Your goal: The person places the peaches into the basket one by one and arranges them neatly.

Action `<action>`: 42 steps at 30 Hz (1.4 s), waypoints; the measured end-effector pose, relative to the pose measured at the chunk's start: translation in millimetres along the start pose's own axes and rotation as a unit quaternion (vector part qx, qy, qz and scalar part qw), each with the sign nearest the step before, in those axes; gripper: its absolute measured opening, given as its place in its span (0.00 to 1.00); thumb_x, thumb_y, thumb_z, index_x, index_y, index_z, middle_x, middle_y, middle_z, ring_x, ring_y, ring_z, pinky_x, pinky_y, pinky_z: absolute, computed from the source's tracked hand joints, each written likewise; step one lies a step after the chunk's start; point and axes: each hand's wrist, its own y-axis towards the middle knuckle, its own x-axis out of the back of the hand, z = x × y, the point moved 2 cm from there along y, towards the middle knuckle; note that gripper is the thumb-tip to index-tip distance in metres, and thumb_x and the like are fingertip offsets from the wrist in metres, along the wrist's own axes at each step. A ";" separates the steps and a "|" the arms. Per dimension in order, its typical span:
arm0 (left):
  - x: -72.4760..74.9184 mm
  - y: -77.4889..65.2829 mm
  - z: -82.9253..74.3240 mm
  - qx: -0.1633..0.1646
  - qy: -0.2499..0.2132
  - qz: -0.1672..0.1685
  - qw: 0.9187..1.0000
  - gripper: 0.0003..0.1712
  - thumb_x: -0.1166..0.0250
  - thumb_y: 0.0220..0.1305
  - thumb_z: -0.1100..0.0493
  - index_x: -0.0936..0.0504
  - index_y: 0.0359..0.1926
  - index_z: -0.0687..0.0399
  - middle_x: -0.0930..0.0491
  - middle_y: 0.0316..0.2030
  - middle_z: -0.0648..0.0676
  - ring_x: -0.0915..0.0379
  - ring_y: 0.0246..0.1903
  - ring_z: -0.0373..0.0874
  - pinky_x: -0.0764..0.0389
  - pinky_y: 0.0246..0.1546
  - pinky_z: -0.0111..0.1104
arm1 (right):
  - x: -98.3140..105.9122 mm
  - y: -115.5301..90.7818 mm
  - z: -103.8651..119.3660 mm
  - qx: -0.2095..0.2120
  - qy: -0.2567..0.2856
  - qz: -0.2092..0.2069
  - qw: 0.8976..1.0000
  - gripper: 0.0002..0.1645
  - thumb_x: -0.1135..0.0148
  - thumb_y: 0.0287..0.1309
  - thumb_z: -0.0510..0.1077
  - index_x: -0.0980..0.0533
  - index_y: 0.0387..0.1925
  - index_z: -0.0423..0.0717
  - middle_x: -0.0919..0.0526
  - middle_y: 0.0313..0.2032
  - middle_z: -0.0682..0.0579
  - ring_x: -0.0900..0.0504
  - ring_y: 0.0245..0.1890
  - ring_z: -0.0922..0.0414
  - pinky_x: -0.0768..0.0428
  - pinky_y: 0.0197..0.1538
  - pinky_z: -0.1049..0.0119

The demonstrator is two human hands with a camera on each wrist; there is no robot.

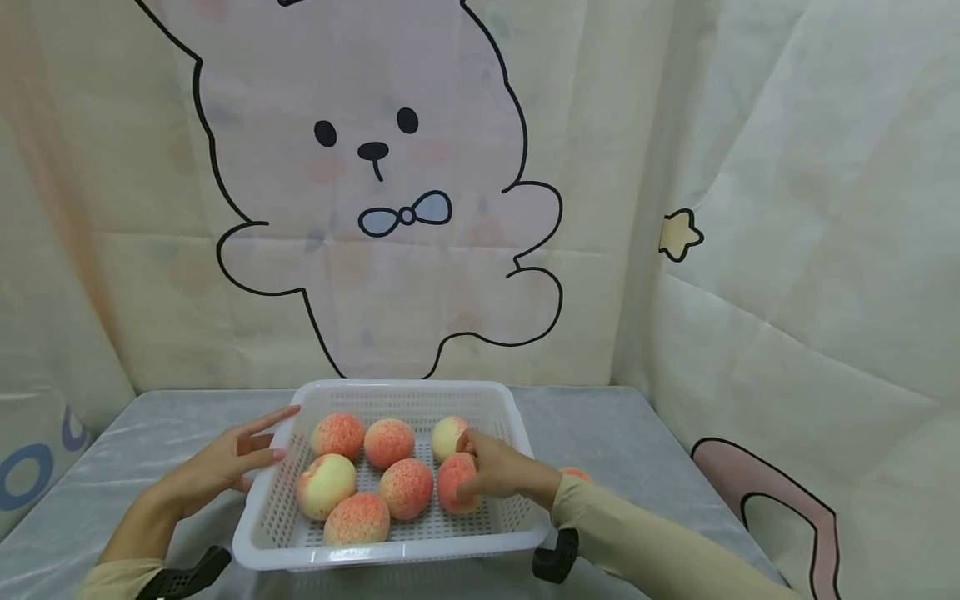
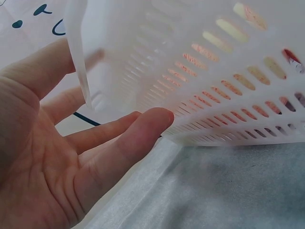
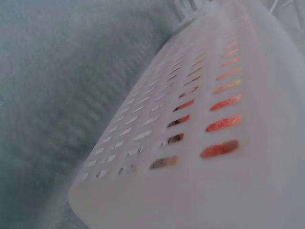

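A white plastic basket point(image 1: 390, 552) with slotted walls holds several peaches, red-speckled and pale yellow. At its right side my right hand point(image 1: 498, 467) reaches in, thumb and fingers bent around a red peach point(image 1: 452, 479). Just behind that one lies a yellow-and-red peach point(image 1: 447, 437), close to the knuckles. My left hand point(image 1: 217, 458) is at the basket's left side, its fairly straight fingers touching the rim. In the left wrist view the thumb point(image 2: 147, 129) lies against the slotted outer wall. The right wrist view shows only the basket's outside point(image 3: 190, 119), hiding the right hand.
Another peach point(image 1: 576, 472) lies on the table right of the basket, mostly hidden behind the right forearm. A grey cloth point(image 1: 592, 425) covers the table. Curtains with a cartoon bear point(image 1: 405, 292) hang behind it and at both sides.
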 end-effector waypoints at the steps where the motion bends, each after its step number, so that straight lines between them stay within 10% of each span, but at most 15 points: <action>1: 0.1 0.0 -0.6 -0.001 0.001 0.000 1.000 0.46 0.42 0.74 0.50 0.58 0.82 0.47 0.53 0.76 0.76 0.21 0.55 0.52 0.13 0.43 0.49 | 0.0 0.3 0.6 -0.001 0.000 -0.004 1.000 0.29 0.22 0.44 0.41 0.31 0.45 0.49 0.22 0.43 0.48 0.24 0.38 0.55 0.25 0.38 0.62; 22: -1.0 0.9 1.2 0.004 -0.001 -0.005 1.000 0.46 0.41 0.73 0.49 0.57 0.82 0.46 0.54 0.77 0.74 0.22 0.57 0.53 0.13 0.43 0.49 | 3.5 -2.1 4.9 -0.019 -0.005 0.017 1.000 0.26 0.24 0.52 0.41 0.27 0.51 0.49 0.21 0.57 0.42 0.23 0.49 0.51 0.22 0.54 0.48; 42: 0.3 0.7 1.1 0.001 -0.007 0.000 1.000 0.45 0.42 0.74 0.51 0.58 0.82 0.44 0.57 0.78 0.73 0.22 0.57 0.51 0.13 0.43 0.50 | 72.9 -37.3 -21.8 0.080 0.099 -0.021 0.992 0.27 0.41 0.71 0.51 0.29 0.64 0.41 0.25 0.64 0.35 0.22 0.62 0.40 0.21 0.62 0.44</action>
